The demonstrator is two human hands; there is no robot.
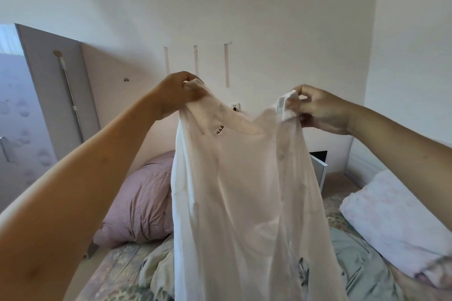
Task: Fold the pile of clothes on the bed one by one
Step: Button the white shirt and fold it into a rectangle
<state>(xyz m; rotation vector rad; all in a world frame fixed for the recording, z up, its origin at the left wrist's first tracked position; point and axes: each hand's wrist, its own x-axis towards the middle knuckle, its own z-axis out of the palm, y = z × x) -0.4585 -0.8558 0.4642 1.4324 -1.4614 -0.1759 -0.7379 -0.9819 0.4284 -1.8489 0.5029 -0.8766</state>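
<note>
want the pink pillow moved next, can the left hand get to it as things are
Probably not right away: the left hand grips one shoulder of the white shirt held up in the air, well above the pink pillow. It would have to let go first.

A sheer white buttoned shirt (242, 190) hangs unfolded above the bed (362, 269), held at its shoulders.

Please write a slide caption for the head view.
Both hands, left and right, hold a thin white shirt up above the bed.

Hanging white shirt (239, 190) blocks the bed's (117, 273) middle; open air beside both arms
</note>
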